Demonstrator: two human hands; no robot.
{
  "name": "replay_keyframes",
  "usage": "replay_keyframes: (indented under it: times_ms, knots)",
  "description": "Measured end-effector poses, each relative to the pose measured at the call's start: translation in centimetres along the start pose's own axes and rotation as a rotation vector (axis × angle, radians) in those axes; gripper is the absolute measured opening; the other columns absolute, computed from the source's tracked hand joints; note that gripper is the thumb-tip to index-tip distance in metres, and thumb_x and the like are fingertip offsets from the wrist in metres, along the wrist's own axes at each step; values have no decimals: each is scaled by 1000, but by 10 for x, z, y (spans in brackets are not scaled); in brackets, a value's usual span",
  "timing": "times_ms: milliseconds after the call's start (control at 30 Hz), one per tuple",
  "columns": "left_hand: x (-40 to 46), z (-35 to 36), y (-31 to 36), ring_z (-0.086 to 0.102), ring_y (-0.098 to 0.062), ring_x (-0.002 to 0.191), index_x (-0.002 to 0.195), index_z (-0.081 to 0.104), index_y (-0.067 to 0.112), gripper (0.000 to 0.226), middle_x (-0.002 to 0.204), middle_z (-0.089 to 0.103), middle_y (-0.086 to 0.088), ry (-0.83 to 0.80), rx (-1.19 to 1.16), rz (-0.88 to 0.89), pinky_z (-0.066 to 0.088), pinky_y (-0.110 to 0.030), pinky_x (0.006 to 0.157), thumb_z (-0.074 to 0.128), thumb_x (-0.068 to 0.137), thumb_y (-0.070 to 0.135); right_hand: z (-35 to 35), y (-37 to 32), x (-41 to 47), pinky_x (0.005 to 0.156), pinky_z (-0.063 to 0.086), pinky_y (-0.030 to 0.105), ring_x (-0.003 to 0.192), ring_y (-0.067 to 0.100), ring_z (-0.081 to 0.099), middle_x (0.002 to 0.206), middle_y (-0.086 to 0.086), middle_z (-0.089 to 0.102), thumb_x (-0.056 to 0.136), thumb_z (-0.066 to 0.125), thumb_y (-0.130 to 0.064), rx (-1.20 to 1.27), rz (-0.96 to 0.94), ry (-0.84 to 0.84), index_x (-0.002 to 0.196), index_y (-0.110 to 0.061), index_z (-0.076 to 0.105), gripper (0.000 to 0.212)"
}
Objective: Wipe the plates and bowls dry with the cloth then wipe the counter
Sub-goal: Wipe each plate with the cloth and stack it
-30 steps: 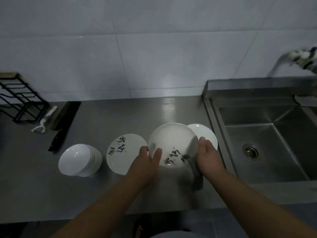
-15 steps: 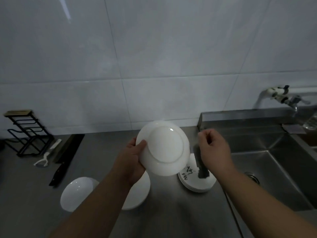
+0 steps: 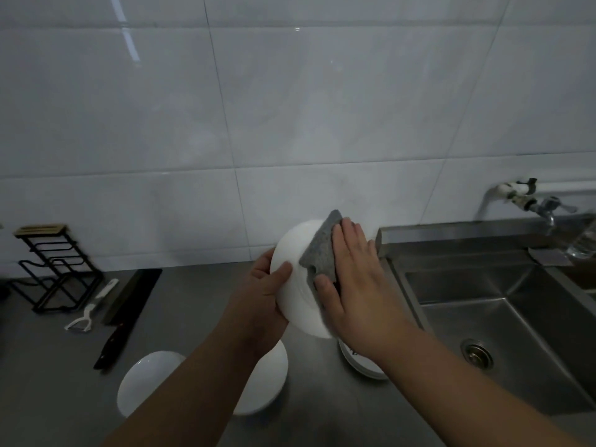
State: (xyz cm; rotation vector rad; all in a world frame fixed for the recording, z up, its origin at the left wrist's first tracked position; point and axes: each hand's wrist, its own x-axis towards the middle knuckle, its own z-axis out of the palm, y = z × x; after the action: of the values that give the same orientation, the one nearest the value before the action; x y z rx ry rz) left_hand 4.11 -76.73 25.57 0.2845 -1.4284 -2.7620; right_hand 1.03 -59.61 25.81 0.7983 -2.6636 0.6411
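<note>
Left hand (image 3: 264, 296): mine, gripping the left rim of a white plate (image 3: 296, 285), thumb curled over its face, fingers behind it.
Plate: lifted above the steel counter (image 3: 180, 317), tilted on edge.
Right hand (image 3: 353, 279): mine, fingers straight and close together, pressing a grey cloth (image 3: 319, 253) flat against the plate's right side.
Cloth: one corner sticks up past the plate's top rim.
Below my arms: a white bowl (image 3: 145, 379) at left, another white plate (image 3: 267, 382) beside it, a stack of plates (image 3: 361, 366) near the sink (image 3: 483, 301).
Left counter: black rack (image 3: 51, 269), white peeler (image 3: 87, 314), dark knife (image 3: 119, 330).
Tap (image 3: 532, 203): on the wall above the sink.
</note>
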Motion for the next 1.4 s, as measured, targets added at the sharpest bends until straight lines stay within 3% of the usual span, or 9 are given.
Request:
replay_keyframes:
  times_ms: [100,300,467,667,833,1000,1167,1267,1400]
  knots:
    - [-1,3,5,66,-35,119,139,56,13,49,130,68,-15,-23,-8,6,54,-53,101,59,89,15,-3,-8,-2,125,-7,29,158,15,-15,172,5,-12,102,22,-65,81,-26,4,165,-20,1,80]
    - [4,-3,14,65,-37,118,131,60,12,46,129,69,-15,16,-19,14,52,-57,101,60,86,15,8,13,-24,127,14,54,159,29,-1,171,15,6,104,26,-63,-163,-300,-130,162,-8,25,80]
    - [0,-6,6,65,-38,119,138,56,10,50,131,68,-16,-25,6,-20,52,-57,100,59,88,14,-2,1,-3,129,5,50,159,27,-8,171,18,0,100,12,-68,-116,-10,-46,162,-3,16,90]
    - [4,-16,16,66,-35,118,134,59,11,42,132,67,-15,-40,-6,0,55,-51,96,57,92,15,24,-10,-44,126,15,59,159,32,-2,171,18,-1,99,37,-71,-77,-283,-85,162,-2,14,96]
    - [-4,-21,11,68,-30,114,134,59,13,44,130,69,-12,-47,-3,-4,58,-51,93,56,90,14,13,6,-29,124,17,62,159,34,-1,170,22,2,101,17,-73,-117,-44,11,161,2,18,96]
    - [-3,-22,17,69,-28,113,131,61,15,33,127,71,-10,-27,-40,20,58,-46,90,48,101,9,30,-10,-57,124,20,60,158,35,7,170,21,11,102,37,-64,66,-236,39,156,3,30,86]
    - [-11,-13,12,70,-25,109,129,62,18,40,126,71,-7,-52,17,36,60,-45,82,62,90,11,10,24,-51,124,27,52,158,22,15,171,4,18,102,29,-67,97,-9,99,144,-11,43,72]
    - [-18,1,7,72,-25,104,127,62,16,45,121,73,-7,-126,105,29,62,-43,80,67,82,12,-15,33,-29,118,35,35,148,6,31,165,-11,27,104,34,-56,268,67,126,153,-23,32,60]
    - [-19,20,3,71,-29,101,124,63,14,41,118,73,-11,-196,226,23,62,-44,80,65,82,15,-41,44,3,120,34,39,148,14,37,162,1,39,108,40,-25,213,-138,141,159,-14,33,52]
